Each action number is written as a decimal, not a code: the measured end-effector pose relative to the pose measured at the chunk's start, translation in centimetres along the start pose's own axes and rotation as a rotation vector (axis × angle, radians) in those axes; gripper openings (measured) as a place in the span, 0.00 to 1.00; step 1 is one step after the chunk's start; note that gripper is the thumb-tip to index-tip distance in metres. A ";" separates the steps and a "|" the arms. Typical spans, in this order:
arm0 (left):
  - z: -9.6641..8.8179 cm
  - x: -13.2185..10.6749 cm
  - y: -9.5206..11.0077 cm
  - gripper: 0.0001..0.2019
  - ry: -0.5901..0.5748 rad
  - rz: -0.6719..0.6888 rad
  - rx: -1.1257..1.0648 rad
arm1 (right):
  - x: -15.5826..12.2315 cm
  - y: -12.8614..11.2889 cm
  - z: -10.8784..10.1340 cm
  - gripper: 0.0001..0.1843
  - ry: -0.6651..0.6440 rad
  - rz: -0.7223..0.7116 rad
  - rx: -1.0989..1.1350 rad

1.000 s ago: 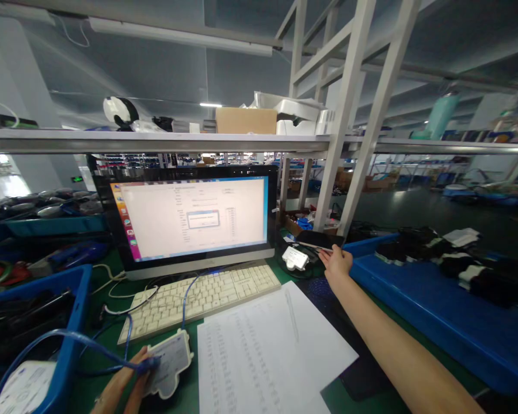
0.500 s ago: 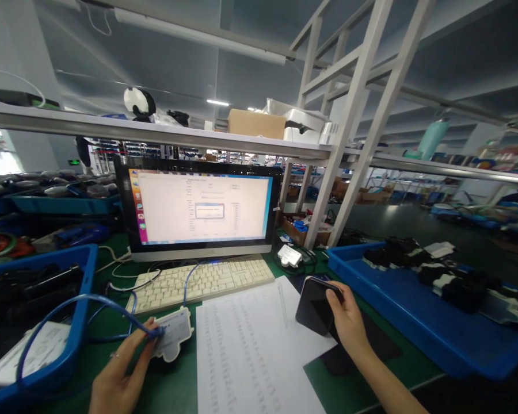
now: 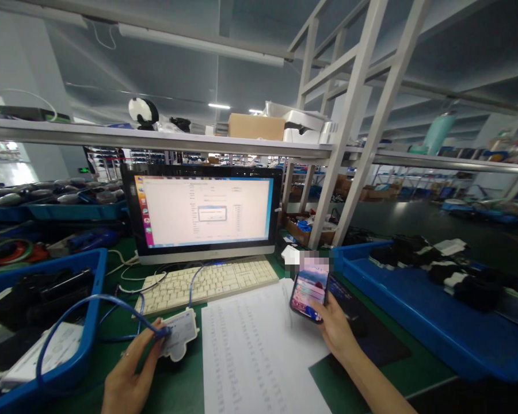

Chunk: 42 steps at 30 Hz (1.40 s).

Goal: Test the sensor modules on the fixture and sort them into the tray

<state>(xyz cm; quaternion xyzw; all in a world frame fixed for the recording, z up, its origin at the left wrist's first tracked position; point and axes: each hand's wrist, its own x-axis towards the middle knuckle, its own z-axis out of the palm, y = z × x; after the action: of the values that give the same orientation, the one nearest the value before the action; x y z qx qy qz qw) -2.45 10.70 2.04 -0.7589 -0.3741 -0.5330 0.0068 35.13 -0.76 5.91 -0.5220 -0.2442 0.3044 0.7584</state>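
Note:
My left hand is closed, thumb and fingers pinching the plug end of a blue cable where it meets a white, cloud-shaped plastic device. The device is tilted just in front of the keyboard. In my right hand is a smartphone, held upright with its screen lit. My right thumb lies over the lower part of that screen. Beneath the phone are printed paper sheets and a dark mouse pad; a dark mouse partly shows behind my wrist.
A monitor with a small dialog box stands behind the keyboard. Blue trays flank the desk: the left tray holds black parts and a white box, the right tray holds black and white devices. Metal shelf posts rise at right.
The phone's screen has gone from dark to lit, and the phone has turned more upright and shifted slightly left. My left hand keeps its pinch on the cable. The view has shifted slightly.

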 end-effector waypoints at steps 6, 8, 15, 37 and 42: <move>0.0 -0.2 -0.2 0.15 0.009 0.019 -0.007 | 0.3 0.6 4.4 0.29 -0.055 0.247 0.270; 0.0 -0.3 -0.2 0.15 0.009 0.013 -0.012 | 0.2 1.3 4.8 0.29 -0.074 0.239 0.279; -0.1 -0.4 -0.2 0.15 -0.028 -0.049 -0.063 | -0.9 1.6 3.8 0.34 -0.288 0.223 0.226; -0.3 -0.5 -0.1 0.15 -0.045 -0.086 -0.053 | -1.2 2.0 3.9 0.32 -0.207 0.142 0.068; -0.3 -0.6 -0.2 0.16 -0.051 -0.097 -0.057 | -1.3 1.9 4.0 0.33 -0.203 0.136 0.074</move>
<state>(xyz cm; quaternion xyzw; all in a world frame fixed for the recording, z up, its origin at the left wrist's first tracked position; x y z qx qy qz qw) -2.90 10.42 1.55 -0.7533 -0.3950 -0.5234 -0.0502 31.07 1.43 5.44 -0.4757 -0.2722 0.4150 0.7262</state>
